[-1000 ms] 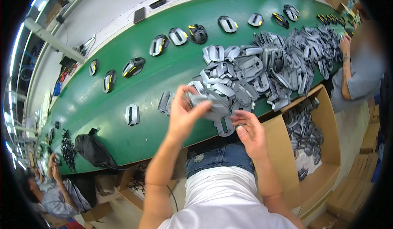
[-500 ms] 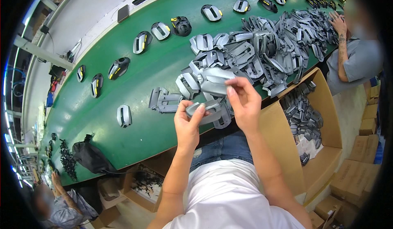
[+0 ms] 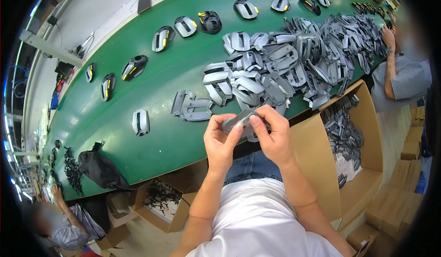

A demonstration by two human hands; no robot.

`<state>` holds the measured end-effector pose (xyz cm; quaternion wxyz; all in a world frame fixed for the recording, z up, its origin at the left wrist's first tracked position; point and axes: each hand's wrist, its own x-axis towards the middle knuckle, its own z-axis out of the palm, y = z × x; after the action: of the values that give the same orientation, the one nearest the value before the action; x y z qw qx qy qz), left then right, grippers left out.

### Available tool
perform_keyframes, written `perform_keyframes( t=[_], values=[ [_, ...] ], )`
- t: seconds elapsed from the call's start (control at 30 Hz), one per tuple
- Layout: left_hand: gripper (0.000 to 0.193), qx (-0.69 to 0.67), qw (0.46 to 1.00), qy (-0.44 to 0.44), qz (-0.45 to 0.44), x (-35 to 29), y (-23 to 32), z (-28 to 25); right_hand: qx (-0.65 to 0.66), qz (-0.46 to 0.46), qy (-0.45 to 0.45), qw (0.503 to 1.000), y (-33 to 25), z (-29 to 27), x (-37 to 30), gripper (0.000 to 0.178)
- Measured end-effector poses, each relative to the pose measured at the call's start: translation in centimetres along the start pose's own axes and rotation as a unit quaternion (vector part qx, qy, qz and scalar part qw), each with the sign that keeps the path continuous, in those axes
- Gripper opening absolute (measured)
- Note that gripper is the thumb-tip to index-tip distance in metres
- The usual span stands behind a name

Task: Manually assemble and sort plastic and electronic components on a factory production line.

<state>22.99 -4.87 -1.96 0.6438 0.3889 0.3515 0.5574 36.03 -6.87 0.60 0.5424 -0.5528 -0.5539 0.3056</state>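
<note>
Just past the table's near edge I hold one grey plastic shell part [image 3: 240,119] in both hands, partly covered by my fingers. My left hand [image 3: 219,142] is closed round its left end, thumb on top. At its right end my right hand [image 3: 274,135] pinches it between thumb and fingers. A pile of similar silver-grey shell parts [image 3: 280,57] spreads on the green table [image 3: 174,68] beyond my hands. To the left of the pile lie a darker slotted part [image 3: 190,106] and a single silver part [image 3: 141,122].
Silver-and-black shells with yellow strips [image 3: 163,39] line the table's far side. A black bag [image 3: 98,169] lies at the left beside small black pieces [image 3: 72,172]. An open cardboard box [image 3: 317,158] with grey parts stands at my right. Co-workers [image 3: 397,75] [image 3: 69,227] sit at both sides.
My right hand has let go of a silver shell it held over the pile. It has come down to grip the part in my left hand.
</note>
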Motion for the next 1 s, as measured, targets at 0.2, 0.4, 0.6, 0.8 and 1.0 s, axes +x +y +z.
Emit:
perform_keyframes(
  t=[0.2,0.4,0.6,0.8,1.0],
  values=[
    [0.022,0.255,0.950,-0.179,0.031,1.5,2.7,0.5,-0.037,-0.025,-0.100,0.994,-0.3,-2.3,-0.4,0.018],
    [0.030,0.270,0.944,-0.178,0.062,0.7,1.9,2.6,-0.012,0.004,-0.006,1.000,-0.9,-1.6,-1.1,0.024],
    [0.034,0.167,0.974,-0.153,0.001,-0.3,0.9,3.0,-0.101,-0.045,0.058,0.992,-1.4,-1.0,-1.9,0.023],
    [0.032,0.118,0.965,-0.233,-0.028,-0.2,1.6,3.0,0.145,0.013,0.015,0.989,-1.1,-1.6,-2.6,0.026],
    [0.037,0.127,0.964,-0.231,0.049,0.0,1.6,2.9,0.101,0.009,0.046,0.994,-0.9,-1.0,-2.7,0.031]
  ],
)
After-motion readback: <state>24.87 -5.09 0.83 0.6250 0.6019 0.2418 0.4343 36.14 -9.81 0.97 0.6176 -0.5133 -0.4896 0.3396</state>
